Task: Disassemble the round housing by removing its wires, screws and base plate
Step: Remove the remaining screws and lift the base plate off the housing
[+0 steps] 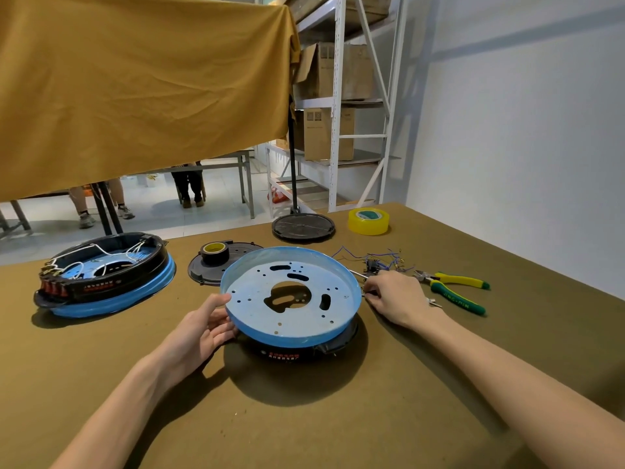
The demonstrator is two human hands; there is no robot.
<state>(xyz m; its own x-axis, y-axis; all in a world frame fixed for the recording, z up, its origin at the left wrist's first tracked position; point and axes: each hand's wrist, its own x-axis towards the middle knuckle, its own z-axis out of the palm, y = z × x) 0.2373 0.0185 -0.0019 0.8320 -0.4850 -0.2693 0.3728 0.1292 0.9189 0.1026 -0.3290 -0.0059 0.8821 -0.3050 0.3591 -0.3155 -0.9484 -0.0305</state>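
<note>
Olive tabletop [338,418] beside a white wall [524,130]; left hand [203,330] grips blue plate [291,296], right hand [395,296] pinches a screwdriver [358,273]; pliers [453,291] nearby.

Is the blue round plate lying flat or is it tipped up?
Tipped. The blue base plate sits slanted on the black housing: its near-left edge is raised in the left hand, and its shadow falls on the table beneath.
</note>
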